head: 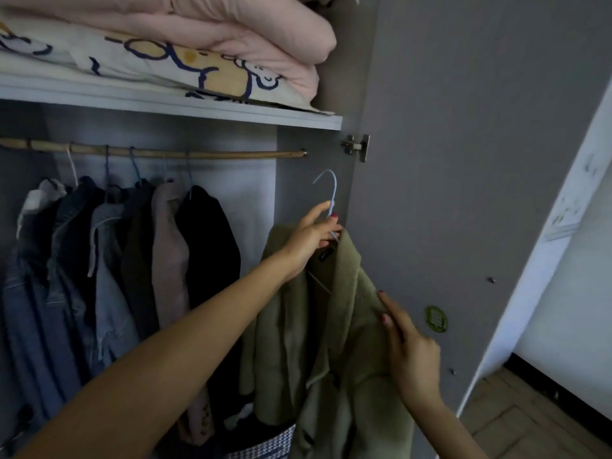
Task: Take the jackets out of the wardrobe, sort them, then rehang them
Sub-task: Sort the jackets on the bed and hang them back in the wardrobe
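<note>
An olive-green jacket [318, 329] hangs on a light blue hanger [331, 190], held in the air just right of the wardrobe's open compartment. My left hand [309, 241] grips the hanger's neck at the jacket's collar. My right hand [409, 349] touches the jacket's right shoulder, index finger and thumb extended on the fabric. Several other jackets [109, 270] hang on the wooden rail [172, 153]: denim ones, a grey one, a dark one, a beige one and a black one [212, 253].
A shelf [231, 114] above the rail carries a folded pink quilt [238, 34] and patterned bedding. The open grey wardrobe door [463, 160] stands at the right, its hinge [357, 146] near the hanger. The rail's right end is bare. Wooden floor lies at bottom right.
</note>
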